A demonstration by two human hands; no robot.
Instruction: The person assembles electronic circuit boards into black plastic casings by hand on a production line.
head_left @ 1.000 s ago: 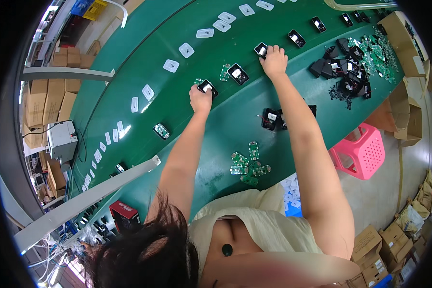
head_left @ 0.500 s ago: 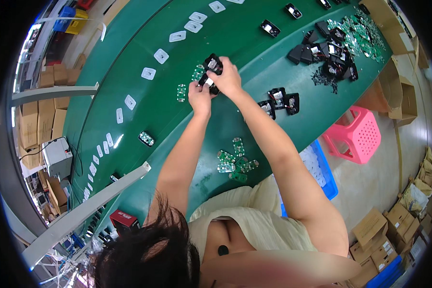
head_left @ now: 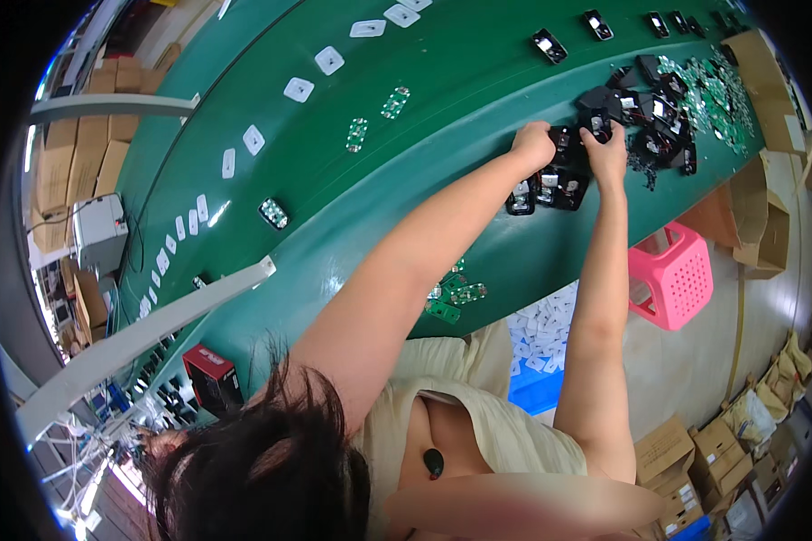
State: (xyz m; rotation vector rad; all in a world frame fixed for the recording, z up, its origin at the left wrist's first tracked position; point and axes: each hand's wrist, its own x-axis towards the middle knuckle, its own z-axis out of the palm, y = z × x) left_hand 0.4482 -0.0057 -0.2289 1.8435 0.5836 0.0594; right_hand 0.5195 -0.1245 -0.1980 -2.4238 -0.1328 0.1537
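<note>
Both arms stretch toward the right side of the green table. My left hand [head_left: 534, 146] has its fingers closed at the edge of a small black plastic casing [head_left: 563, 144]. Beside it, my right hand [head_left: 606, 151] grips another black casing [head_left: 595, 123] at the edge of the heap. Just below the hands lie several open black casings [head_left: 570, 191] with pale parts inside. The heap of black casings [head_left: 663, 115] continues to the right, some with wires showing. Two green circuit boards [head_left: 394, 103] lie apart on the belt, farther left.
Loose green circuit boards [head_left: 717, 99] are piled at the far right near a cardboard box [head_left: 767, 86]. More boards [head_left: 460, 294] lie near my lap. White pieces [head_left: 299, 89] line the belt [head_left: 289, 162]. A grey metal bar [head_left: 153, 334], pink stool [head_left: 681, 275] and blue bin [head_left: 534, 393] stand around.
Both hands have moved right, from the circuit boards on the belt to the black casings by the heap. The two boards stay behind on the belt.
</note>
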